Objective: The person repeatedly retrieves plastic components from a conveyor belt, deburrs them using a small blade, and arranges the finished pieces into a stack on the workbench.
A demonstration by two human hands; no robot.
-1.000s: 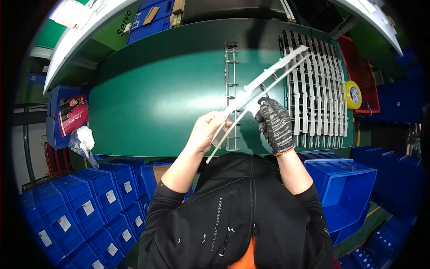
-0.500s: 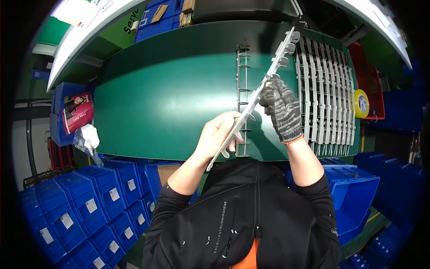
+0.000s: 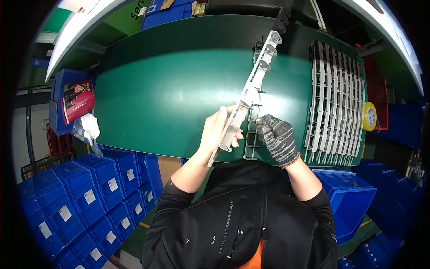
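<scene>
A long, pale grey metal strip (image 3: 249,92) with rounded tabs along one side slants up and away over the table. My bare left hand (image 3: 216,129) grips its near part, with the fingers wrapped behind it. My right hand (image 3: 278,140), in a grey-and-black knitted glove, is beside the strip, apart from it. Its fingertips are pinched together; whether they hold anything small cannot be made out. Below, a second strip-like metal frame (image 3: 252,145) with cross tabs lies on the green tabletop (image 3: 170,98), partly hidden by the held strip.
Several similar metal strips (image 3: 335,107) lie side by side at the table's right. Beyond them are a yellow tape roll (image 3: 369,116) and a red bin (image 3: 381,94). Blue crates (image 3: 94,193) stand at lower left, a blue bin (image 3: 354,206) at lower right. A red packet (image 3: 78,102) sits far left.
My right hand has let go of the strip's middle and drawn back toward me. The strip, still in my left hand, has turned a little more upright, its tabs showing more fully.
</scene>
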